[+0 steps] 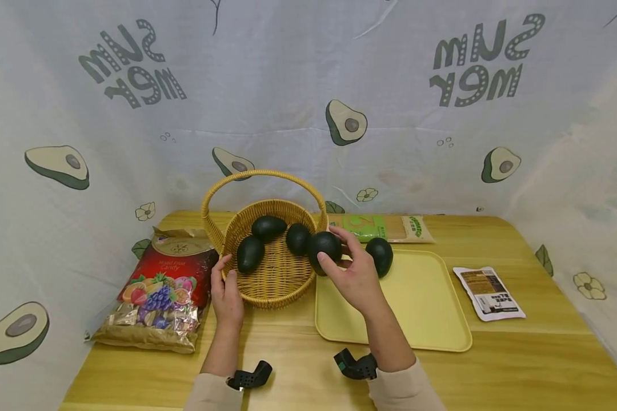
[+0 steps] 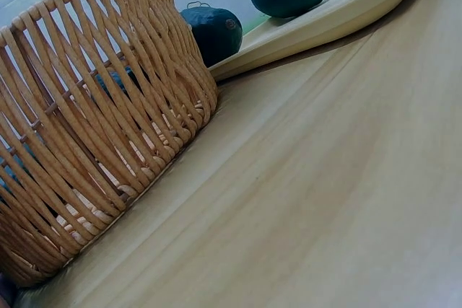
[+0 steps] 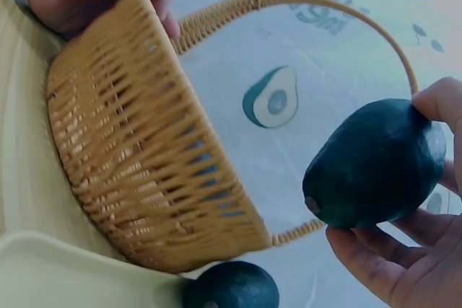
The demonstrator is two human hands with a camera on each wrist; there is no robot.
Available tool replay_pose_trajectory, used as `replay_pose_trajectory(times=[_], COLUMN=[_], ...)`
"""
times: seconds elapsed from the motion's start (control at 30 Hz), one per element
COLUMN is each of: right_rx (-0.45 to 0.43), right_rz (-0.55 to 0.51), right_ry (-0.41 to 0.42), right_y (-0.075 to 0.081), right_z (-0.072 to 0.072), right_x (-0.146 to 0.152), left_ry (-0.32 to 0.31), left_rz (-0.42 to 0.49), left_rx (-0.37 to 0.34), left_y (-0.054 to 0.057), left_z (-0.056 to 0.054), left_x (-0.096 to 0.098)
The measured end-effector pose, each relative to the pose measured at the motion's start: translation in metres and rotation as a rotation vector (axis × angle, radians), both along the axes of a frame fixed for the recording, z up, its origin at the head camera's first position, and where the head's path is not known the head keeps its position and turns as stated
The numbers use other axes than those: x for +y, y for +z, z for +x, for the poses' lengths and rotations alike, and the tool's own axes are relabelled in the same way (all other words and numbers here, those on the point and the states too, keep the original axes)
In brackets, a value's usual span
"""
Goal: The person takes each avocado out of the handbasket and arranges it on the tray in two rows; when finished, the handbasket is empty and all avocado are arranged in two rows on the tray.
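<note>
My right hand (image 1: pixel 357 277) holds a dark green avocado (image 1: pixel 324 249) between thumb and fingers, at the right rim of a round wicker basket (image 1: pixel 275 299). In the right wrist view the held avocado (image 3: pixel 379 164) is above the rim level, its stem end toward the basket. My left hand (image 1: pixel 228 297) grips the basket's left front rim. Inside the basket lie three avocados, one of them (image 1: pixel 269 227) at the back. On the yellow tray (image 1: pixel 421 302) rests another avocado (image 1: pixel 380 257). One more avocado (image 2: pixel 213 34) sits by the tray's edge against the basket, mostly hidden in the head view.
A red bag of mixed fruit candy (image 1: pixel 164 285) lies left of the basket. Behind the tray is a long green and clear packet (image 1: pixel 380 227). A small white and brown pouch (image 1: pixel 488 293) lies to the tray's right. The basket's tall handle (image 1: pixel 264 172) arches overhead.
</note>
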State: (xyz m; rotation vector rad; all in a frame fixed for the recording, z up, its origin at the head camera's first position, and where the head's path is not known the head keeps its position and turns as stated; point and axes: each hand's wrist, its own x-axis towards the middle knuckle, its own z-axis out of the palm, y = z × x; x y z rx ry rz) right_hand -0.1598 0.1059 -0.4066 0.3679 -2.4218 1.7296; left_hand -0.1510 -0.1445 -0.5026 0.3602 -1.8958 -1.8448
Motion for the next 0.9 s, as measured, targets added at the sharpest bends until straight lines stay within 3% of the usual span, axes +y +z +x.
replay_pose_trajectory(times=[0.53,0.9], right_rx=[-0.007,-0.045], right_rz=[0.068,0.094], right_ry=[-0.055,-0.209], right_y=[0.008,0.010], right_z=[-0.004,-0.009], right_x=[0.031,0.073], left_ry=[-0.009,-0.020], left_rz=[0.011,0.022], left_rx=[-0.013,-0.005], left_y=[0.003,0.003], left_z=[0.003,0.003], left_x=[0.000,0.000])
